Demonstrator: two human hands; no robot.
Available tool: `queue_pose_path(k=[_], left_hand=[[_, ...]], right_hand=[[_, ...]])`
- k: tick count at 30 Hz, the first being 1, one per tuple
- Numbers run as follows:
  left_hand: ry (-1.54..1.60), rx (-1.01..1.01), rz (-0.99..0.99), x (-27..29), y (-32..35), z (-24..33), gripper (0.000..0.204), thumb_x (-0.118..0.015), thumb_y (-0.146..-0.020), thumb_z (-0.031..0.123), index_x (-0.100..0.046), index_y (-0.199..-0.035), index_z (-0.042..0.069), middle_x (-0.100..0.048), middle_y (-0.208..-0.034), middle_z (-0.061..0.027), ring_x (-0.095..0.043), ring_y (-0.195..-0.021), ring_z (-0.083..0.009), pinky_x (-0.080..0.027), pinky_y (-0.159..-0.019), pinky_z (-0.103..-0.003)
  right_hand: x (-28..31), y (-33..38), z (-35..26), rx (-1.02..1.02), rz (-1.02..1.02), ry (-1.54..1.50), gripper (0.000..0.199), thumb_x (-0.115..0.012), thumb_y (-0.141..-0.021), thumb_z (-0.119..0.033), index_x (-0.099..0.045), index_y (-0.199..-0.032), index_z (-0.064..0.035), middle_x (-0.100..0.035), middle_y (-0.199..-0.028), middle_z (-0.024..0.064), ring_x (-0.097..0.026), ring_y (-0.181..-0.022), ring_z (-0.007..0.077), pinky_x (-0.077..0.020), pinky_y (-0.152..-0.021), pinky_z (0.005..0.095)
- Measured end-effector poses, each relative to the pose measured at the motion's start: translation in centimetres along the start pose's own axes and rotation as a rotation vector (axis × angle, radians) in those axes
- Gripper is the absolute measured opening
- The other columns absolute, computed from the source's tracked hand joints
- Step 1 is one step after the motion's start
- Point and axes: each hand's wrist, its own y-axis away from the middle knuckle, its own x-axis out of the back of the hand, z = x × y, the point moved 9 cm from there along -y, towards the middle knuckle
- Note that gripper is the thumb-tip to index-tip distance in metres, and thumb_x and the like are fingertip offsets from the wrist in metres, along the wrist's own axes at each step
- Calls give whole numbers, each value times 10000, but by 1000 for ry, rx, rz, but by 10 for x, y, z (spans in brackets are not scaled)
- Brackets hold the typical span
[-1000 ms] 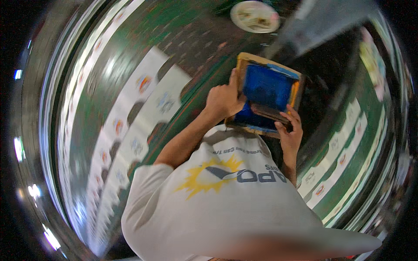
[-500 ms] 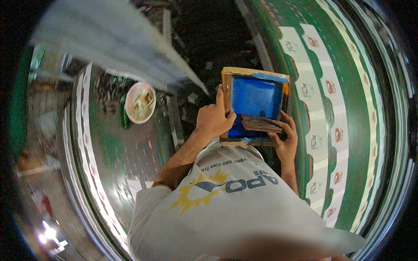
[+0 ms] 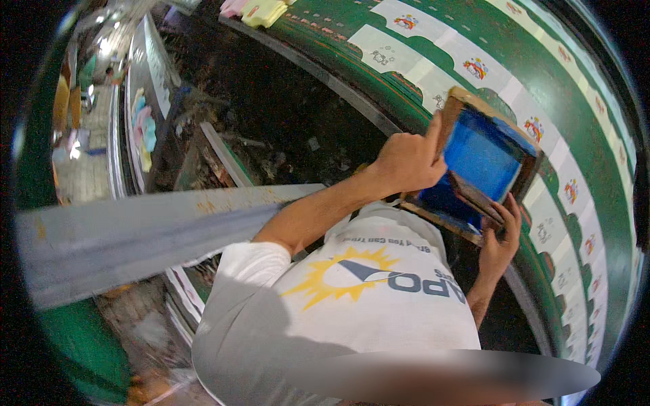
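Note:
A wooden screen printing frame [image 3: 482,150] with blue ink over its mesh is held tilted in front of my chest, near the edge of the printing table at right. My left hand [image 3: 412,160] is closed on its left side, the index finger stretched along the wood. Inside the frame, a wooden squeegee [image 3: 475,197] lies slantwise across the blue area. My right hand [image 3: 500,238] is closed around the squeegee's right end at the frame's near right corner; its palm and part of the grip are hidden.
A long green printing table [image 3: 433,51] curves along the right, bearing rows of white printed pieces [image 3: 474,68]. Pastel cloths [image 3: 267,12] sit at its far end. A grey beam [image 3: 156,230] stands close at left. Beyond it is another table with coloured cloths [image 3: 143,128].
The view has turned, and the frame now sits further right and is rotated clockwise. The beam has swung to the lower left; the white tub has left the view. Both hands keep their grip.

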Motion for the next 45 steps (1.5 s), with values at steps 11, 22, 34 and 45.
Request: queue_pose_path(k=[11,22,34,45], left_hand=[[75,-392,-115,5,-123,-72,931,-685,-911,373,-347,-1608,-145,-711,-706,-289,-720,-622,-485,-604,-629,-598],[22,-50,-122,108,-203,-418,860,-694,-935,322,-340,-1604,-87,-746,-840,-323,-752,-789,-526,-616,-725,-617],[45,75,-21,154,-214,-585,872,-747,-937,250,-328,-1629,-77,-748,-1195,-349,-770,-1086,-468,-615,-924,-528],[312,-174,-244,-1,-282,-469,959,-759,-861,353,-377,-1600,-122,-760,-848,-313,-788,-794,-461,-649,-732,-514]], right_hand=[[-87,-13,-48,-169,284,203,417,-790,-835,45,-779,-1240,-51,-593,-1589,162,-555,-1478,337,-462,-1216,446],[-404,-189,-98,-46,68,159,434,-882,-796,-83,-812,-1220,-150,-610,-1543,162,-537,-1430,397,-352,-1262,547],[-580,-261,-85,3,-54,11,402,-916,-811,-160,-813,-1198,-185,-574,-1582,132,-452,-1488,415,-360,-1258,530],[-447,-215,-10,-305,175,138,395,-885,-832,-91,-808,-1217,-133,-540,-1605,158,-490,-1500,365,-424,-1239,485]])
